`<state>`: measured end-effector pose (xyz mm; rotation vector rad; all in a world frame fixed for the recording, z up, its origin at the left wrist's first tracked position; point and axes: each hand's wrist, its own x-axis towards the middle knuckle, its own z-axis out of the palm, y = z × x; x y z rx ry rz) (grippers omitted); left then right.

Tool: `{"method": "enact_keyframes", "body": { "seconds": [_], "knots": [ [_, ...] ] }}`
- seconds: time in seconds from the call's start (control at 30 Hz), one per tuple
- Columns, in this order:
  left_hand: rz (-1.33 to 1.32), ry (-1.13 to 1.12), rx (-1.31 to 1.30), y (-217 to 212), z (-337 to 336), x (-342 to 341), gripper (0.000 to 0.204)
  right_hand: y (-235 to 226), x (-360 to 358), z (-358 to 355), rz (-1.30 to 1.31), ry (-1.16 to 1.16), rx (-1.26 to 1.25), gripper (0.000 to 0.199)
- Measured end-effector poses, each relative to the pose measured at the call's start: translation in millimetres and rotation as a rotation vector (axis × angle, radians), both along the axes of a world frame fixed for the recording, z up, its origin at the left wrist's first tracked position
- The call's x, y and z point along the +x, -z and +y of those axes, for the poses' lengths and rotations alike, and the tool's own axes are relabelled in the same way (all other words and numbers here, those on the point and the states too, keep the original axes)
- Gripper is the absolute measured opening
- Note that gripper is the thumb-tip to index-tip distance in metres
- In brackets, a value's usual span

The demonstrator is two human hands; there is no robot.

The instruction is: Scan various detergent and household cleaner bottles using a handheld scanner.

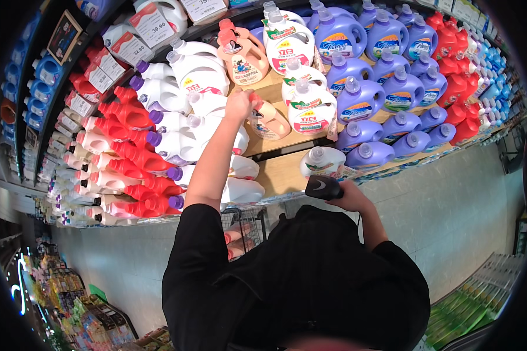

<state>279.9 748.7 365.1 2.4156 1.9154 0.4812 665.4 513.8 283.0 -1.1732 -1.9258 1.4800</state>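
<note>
My left hand (239, 106) reaches over the shelf display, its fingers closed round the red cap of a peach-coloured laundry detergent bottle (269, 123). That bottle is on the wooden shelf board (281, 169), between white jugs on either side. Behind it stands another peach bottle (240, 57). My right hand (352, 197) grips a black handheld scanner (324, 187) close to the front edge of the shelf. Just beyond the scanner is a white detergent bottle (322, 161) with a clear cap.
Purple bottles (363, 99) fill the shelf on the right, with red ones (451, 64) past them. At the left are white jugs (164, 120) and red bottles (126, 128). A wire cart (257, 225) holding peach bottles is below the shelf edge. Price signs (152, 26) line the back.
</note>
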Motion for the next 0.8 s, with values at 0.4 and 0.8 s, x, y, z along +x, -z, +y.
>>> {"method": "enact_keyframes", "body": {
  "seconds": [0.4, 0.8],
  "knots": [
    [0.019, -0.325, 0.028, 12, 30, 14, 0.022, 2, 4, -7, 0.025, 0.077, -0.038, 0.035],
    [0.064, -0.435, 0.016, 11, 77, 14, 0.027, 12, 28, -26, -0.031, 0.155, -0.12, 0.037]
  ]
}}
